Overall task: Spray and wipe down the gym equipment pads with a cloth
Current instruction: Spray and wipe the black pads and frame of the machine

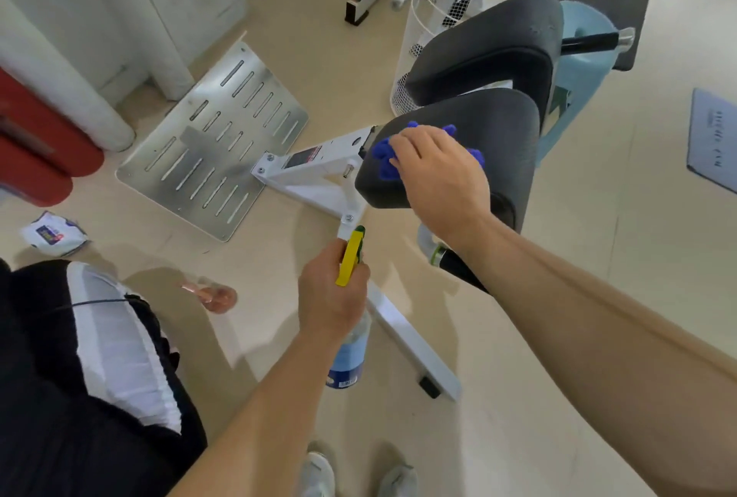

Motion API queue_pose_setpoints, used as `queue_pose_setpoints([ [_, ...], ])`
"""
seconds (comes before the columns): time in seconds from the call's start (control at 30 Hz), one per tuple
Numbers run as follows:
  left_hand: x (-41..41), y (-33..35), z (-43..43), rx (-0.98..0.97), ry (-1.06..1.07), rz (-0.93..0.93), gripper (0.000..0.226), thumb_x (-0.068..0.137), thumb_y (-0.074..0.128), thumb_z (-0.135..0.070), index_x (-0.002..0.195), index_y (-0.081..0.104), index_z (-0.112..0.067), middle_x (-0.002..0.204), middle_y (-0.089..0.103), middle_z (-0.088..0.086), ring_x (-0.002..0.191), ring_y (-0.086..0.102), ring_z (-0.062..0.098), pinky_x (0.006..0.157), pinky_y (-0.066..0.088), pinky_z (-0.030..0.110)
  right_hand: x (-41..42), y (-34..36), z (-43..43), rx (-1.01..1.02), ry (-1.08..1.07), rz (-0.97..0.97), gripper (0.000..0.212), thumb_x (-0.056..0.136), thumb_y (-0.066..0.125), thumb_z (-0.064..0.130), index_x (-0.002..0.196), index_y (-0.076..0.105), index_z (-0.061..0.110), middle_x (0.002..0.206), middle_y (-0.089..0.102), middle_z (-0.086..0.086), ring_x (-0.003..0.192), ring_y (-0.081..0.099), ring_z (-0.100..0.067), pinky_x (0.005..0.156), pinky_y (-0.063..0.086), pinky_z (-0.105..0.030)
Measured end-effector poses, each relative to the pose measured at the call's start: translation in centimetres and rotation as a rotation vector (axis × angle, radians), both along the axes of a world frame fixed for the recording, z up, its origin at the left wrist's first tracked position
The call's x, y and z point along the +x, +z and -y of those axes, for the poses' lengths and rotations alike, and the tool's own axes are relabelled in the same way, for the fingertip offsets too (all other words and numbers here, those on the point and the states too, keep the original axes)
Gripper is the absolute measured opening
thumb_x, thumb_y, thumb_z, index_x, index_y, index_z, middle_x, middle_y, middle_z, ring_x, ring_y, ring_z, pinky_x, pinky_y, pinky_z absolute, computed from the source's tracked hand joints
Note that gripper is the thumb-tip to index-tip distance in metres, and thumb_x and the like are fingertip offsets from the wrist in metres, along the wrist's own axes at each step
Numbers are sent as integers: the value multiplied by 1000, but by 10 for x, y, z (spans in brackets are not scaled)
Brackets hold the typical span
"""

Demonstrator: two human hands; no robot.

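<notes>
Head view, looking down at a padded exercise machine on a beige floor [598,297]. The right hand [438,177] lies palm-down on a blue cloth [385,161], pressing it against the top of the nearer dark grey pad [506,145]; the fingers are spread over the cloth, whose fringed edges show beyond the fingertips and the thumb side. A second dark grey pad [490,45] sits just behind and above the first, the two meeting at the right.

The left hand [331,293] holds a spray bottle [349,357] below and to the left of the nearer pad; the fingers are clamped round its neck, beside the yellow trigger [350,257]. The bottle's pale blue body hangs beneath the hand, and its green nozzle points up toward the pad.

The pads are carried on a white metal frame [315,177], which joins a slotted steel foot plate [215,137] lying on the floor to the left and sends one long bar toward the lower right.

Behind the pads stand a white wire basket [430,29] and a light blue plastic stool [582,69]. A red cylinder [48,145] lies at the left edge, with a small printed packet [54,233] on the floor below it. The person's white shoes [319,474] show at the bottom edge.
</notes>
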State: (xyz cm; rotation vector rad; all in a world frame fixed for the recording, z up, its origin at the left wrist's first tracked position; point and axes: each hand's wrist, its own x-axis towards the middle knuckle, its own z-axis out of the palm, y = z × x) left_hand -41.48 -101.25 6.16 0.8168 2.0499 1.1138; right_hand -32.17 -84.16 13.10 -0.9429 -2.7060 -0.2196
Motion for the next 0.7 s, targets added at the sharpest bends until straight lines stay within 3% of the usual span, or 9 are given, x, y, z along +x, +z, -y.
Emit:
queue_pose_setpoints([
  [0.2, -13, -11, 8, 46, 20, -38, 22, 74, 49, -31, 83, 63, -17, 71, 64, 8, 68, 59, 39, 63, 59, 60, -49, -52, 9, 161, 206, 665, 42, 96, 55, 20, 137, 49, 12, 145, 46, -15, 129, 44, -37, 105, 38, -48],
  [0.37, -10, -3, -2, 69, 4, -63, 32, 70, 45, -43, 83, 63, -19, 72, 65, 3, 70, 61, 37, 62, 58, 60, -23, -48, 13, 308, 377, 862, 39, 92, 63, 20, 129, 60, 10, 143, 49, -17, 131, 42, -41, 105, 36, -52],
  [0.43, -3, 4, -5, 80, -3, -66, 31, 71, 45, -43, 83, 64, -21, 72, 66, 2, 69, 62, 36, 63, 58, 60, 11, -34, 12, 358, 422, 864, 37, 91, 63, 15, 126, 63, 6, 141, 52, -20, 134, 41, -44, 110, 34, -54],
  [0.5, 5, 11, -5, 78, -3, -55, 26, 73, 47, -38, 83, 65, -22, 72, 65, 2, 69, 62, 35, 63, 59, 60, 52, -12, 12, 391, 390, 721, 37, 90, 62, 12, 126, 64, 3, 140, 56, -18, 135, 44, -41, 111, 36, -53],
  [0.63, 15, 22, -5, 65, -10, -41, 15, 79, 51, -29, 81, 64, -21, 69, 61, 3, 66, 59, 35, 63, 59, 60, 120, 16, 8, 381, 311, 588, 43, 97, 33, 9, 124, 67, 10, 148, 50, -7, 144, 35, -36, 110, 34, -51],
  [0.7, 17, 26, -4, 75, -16, -49, 18, 77, 50, -31, 81, 63, -20, 69, 60, 3, 66, 59, 35, 62, 59, 60, 115, 14, 5, 380, 331, 618, 33, 93, 56, 13, 123, 68, 11, 147, 51, -8, 144, 35, -37, 112, 32, -51],
])
